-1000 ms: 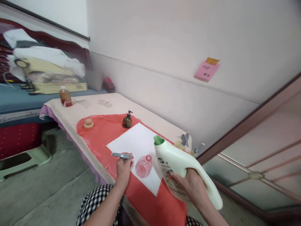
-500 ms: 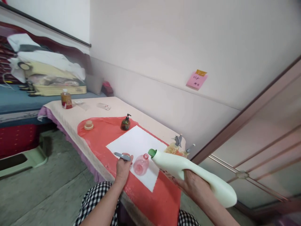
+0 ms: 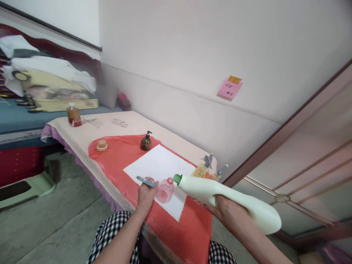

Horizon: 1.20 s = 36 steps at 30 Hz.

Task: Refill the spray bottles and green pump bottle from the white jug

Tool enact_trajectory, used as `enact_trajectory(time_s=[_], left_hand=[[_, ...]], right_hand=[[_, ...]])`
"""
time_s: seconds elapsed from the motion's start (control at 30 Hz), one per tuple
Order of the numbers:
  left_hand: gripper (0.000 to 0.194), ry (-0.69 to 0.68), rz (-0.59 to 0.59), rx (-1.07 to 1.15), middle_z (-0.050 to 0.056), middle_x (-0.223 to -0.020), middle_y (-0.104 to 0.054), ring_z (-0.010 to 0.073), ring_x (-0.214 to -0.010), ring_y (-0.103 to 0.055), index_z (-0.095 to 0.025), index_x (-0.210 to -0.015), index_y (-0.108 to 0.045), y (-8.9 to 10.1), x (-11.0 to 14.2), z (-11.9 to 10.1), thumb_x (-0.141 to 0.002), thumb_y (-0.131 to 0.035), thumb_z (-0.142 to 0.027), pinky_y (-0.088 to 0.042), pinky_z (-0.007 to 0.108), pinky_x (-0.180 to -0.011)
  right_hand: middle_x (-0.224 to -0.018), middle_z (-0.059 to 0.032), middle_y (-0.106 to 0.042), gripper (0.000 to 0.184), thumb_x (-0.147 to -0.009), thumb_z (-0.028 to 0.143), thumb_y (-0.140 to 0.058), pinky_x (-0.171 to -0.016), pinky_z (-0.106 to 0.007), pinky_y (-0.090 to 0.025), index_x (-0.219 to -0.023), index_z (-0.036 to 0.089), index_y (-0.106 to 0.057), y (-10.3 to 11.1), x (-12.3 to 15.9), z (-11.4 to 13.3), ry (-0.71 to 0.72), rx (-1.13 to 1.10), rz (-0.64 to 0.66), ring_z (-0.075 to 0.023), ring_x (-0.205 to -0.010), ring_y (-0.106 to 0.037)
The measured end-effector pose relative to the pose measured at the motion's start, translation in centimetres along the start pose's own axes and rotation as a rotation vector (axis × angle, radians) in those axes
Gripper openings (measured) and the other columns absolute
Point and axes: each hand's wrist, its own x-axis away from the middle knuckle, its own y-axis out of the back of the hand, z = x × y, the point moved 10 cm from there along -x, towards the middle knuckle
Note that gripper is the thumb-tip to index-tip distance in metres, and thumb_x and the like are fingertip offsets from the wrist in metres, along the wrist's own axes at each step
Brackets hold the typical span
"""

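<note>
My right hand (image 3: 224, 209) is closed round the handle of a large pale green jug (image 3: 247, 205), which is tipped on its side. Its green spout (image 3: 177, 179) sits right at the neck of a small clear pink bottle (image 3: 165, 191), perhaps touching it. Between the fingers of my left hand (image 3: 147, 194) is a grey spray head (image 3: 146, 181), pointing left. The left fingertips are at the pink bottle's left side; whether they press on it I cannot tell. Under the bottle lies a white sheet (image 3: 154, 161) with a zigzag edge. No liquid stream is visible.
A red cloth (image 3: 121, 157) covers part of the table. On it are a dark pump bottle (image 3: 145, 142) and a beige round object (image 3: 102, 145). Spray bottles (image 3: 202, 170) with grey heads stand beyond the jug. An amber bottle (image 3: 73, 115) is at the far left. A wall (image 3: 170, 73) borders the table.
The jug's spout has come slightly closer to the pink bottle's neck. My left hand has shifted a little right, up to the bottle's side. The camera view has turned slightly.
</note>
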Motion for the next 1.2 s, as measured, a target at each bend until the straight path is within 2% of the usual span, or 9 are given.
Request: enact_trajectory(time_s=[0.1,0.27,0.43,0.73,0.97,1.2], left_hand=[[0.02,-0.003,-0.013,-0.039,-0.004,-0.057,-0.059,0.019,-0.059,-0.061,-0.023,-0.075,-0.057,-0.1,0.2,-0.3,-0.066,-0.065,-0.038,-0.046,0.03,-0.062],[0.025,0.006,0.007,-0.091,0.0,-0.071,-0.068,0.019,-0.068,-0.066,-0.023,-0.081,-0.056,-0.6,0.3,-0.2,-0.063,-0.068,-0.036,-0.049,0.03,-0.068],[0.028,0.007,0.043,-0.146,0.0,-0.076,-0.069,0.0168,-0.066,-0.065,-0.024,-0.084,-0.056,-1.2,0.5,-0.2,-0.064,-0.07,-0.038,-0.047,0.027,-0.065],[0.021,-0.035,0.069,-0.192,-0.003,-0.073,-0.067,0.0159,-0.062,-0.061,-0.025,-0.081,-0.059,-1.2,0.8,-0.9,-0.066,-0.068,-0.037,-0.043,0.025,-0.061],[0.022,-0.02,0.098,-0.191,-0.005,-0.06,-0.058,0.0143,-0.055,-0.054,-0.024,-0.082,-0.061,-1.7,0.8,-0.5,-0.068,-0.067,-0.04,-0.039,0.024,-0.055],[0.024,-0.018,0.091,-0.195,-0.004,-0.066,-0.06,0.0148,-0.059,-0.056,-0.024,-0.083,-0.061,-1.8,0.6,-0.1,-0.068,-0.069,-0.041,-0.041,0.025,-0.059]], right_hand=[[-0.092,-0.0151,-0.073,0.036,-0.081,0.043,-0.06,-0.081,-0.043,-0.05,-0.103,0.016,-0.067,-0.5,0.1,1.3,0.113,0.245,0.098,-0.0322,-0.081,-0.068],[-0.101,-0.0206,-0.071,0.041,-0.085,0.044,-0.058,-0.075,-0.043,-0.053,-0.107,0.011,-0.066,0.0,0.5,2.1,0.183,0.405,0.06,-0.0345,-0.084,-0.069],[-0.103,-0.0186,-0.071,0.042,-0.082,0.043,-0.062,-0.084,-0.046,-0.052,-0.111,0.012,-0.066,0.0,0.6,2.4,0.234,0.388,0.004,-0.0352,-0.089,-0.068],[-0.125,-0.0184,-0.064,0.046,-0.078,0.039,-0.066,-0.089,-0.049,-0.052,-0.118,0.015,-0.064,0.5,0.1,3.2,0.277,0.391,-0.059,-0.0381,-0.109,-0.062],[-0.131,-0.0215,-0.058,0.064,-0.079,0.038,-0.062,-0.092,-0.049,-0.051,-0.135,0.01,-0.049,2.1,-0.3,4.3,0.339,0.385,-0.17,-0.0385,-0.115,-0.058],[-0.125,-0.0191,-0.061,0.056,-0.081,0.03,-0.059,-0.097,-0.047,-0.048,-0.133,0.01,-0.05,3.1,-0.1,5.2,0.43,0.446,-0.24,-0.0349,-0.117,-0.056]])
